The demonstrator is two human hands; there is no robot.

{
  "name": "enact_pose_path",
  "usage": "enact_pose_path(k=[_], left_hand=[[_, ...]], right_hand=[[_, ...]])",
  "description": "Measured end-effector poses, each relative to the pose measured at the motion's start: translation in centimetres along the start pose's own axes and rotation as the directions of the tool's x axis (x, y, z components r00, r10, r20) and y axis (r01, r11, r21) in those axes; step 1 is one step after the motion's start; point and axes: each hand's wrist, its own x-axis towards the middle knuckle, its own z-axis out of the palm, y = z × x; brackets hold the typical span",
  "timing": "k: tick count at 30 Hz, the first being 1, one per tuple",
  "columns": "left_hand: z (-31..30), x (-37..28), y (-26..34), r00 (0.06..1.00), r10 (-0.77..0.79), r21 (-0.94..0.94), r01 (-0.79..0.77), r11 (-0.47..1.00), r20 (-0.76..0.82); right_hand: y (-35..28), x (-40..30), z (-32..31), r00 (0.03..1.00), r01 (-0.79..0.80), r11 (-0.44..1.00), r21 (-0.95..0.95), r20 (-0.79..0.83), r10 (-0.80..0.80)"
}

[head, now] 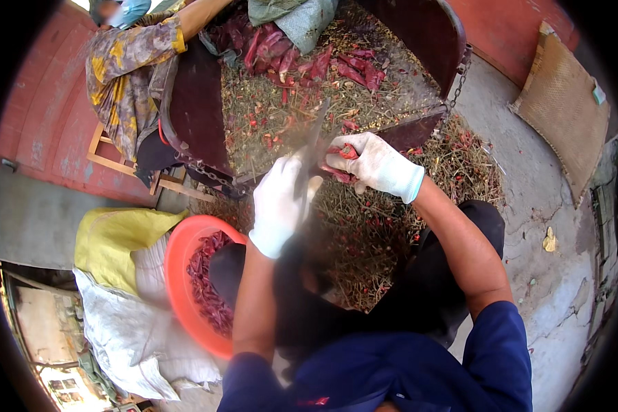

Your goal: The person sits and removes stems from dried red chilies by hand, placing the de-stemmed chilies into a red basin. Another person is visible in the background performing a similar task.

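In a white knitted glove, my right hand (371,159) is closed around a few dried red chili peppers (348,151) by the near edge of the cart bed. My left hand (280,198), gloved alike, is to the left of it. Across the left glove runs a long, dark metal blade (315,135), blurred and pointing away from me. Whether the left fingers grip this blade or anything else is hidden. Beyond both hands, the metal cart bed (399,121) carries red chilies (319,64), stems and loose seeds.
An orange-red basin (177,288) of cut chilies stands by my left leg, near yellow (103,242) and white (118,329) woven sacks. Stems and debris (371,247) heap between my legs. A person in a patterned sleeve (134,51) is across, left. A woven mat (566,108) leans right.
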Motion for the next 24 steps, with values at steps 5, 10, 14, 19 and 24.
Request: enact_pose_path(k=[5,10,14,19,24], left_hand=[[-0.6,-0.5,-0.6,0.999,0.039,-0.037,-0.038,0.999,0.038],[-1.1,-0.7,-0.5,0.997,0.045,-0.031,-0.043,0.999,0.069],[-1.0,-1.1,-0.6,0.991,0.072,-0.022,-0.07,0.997,0.11],[-0.4,-1.1,-0.5,0.985,0.144,-0.06,-0.138,0.989,0.093],[-0.2,-1.2,-0.5,0.984,0.159,-0.038,-0.156,0.987,0.086]], right_hand=[[-1.2,-0.6,-0.4,0.994,-0.044,0.999,0.02,0.1,0.042],[-0.6,-0.7,-0.5,0.997,0.002,0.995,0.103,0.078,-0.01],[-0.6,-0.7,-0.3,0.992,-0.014,0.997,0.079,0.125,0.004],[0.2,-0.4,-0.5,0.977,-0.008,1.0,0.015,0.214,0.005],[0.7,-0.4,-1.1,0.967,0.009,0.998,0.059,0.252,-0.024]])
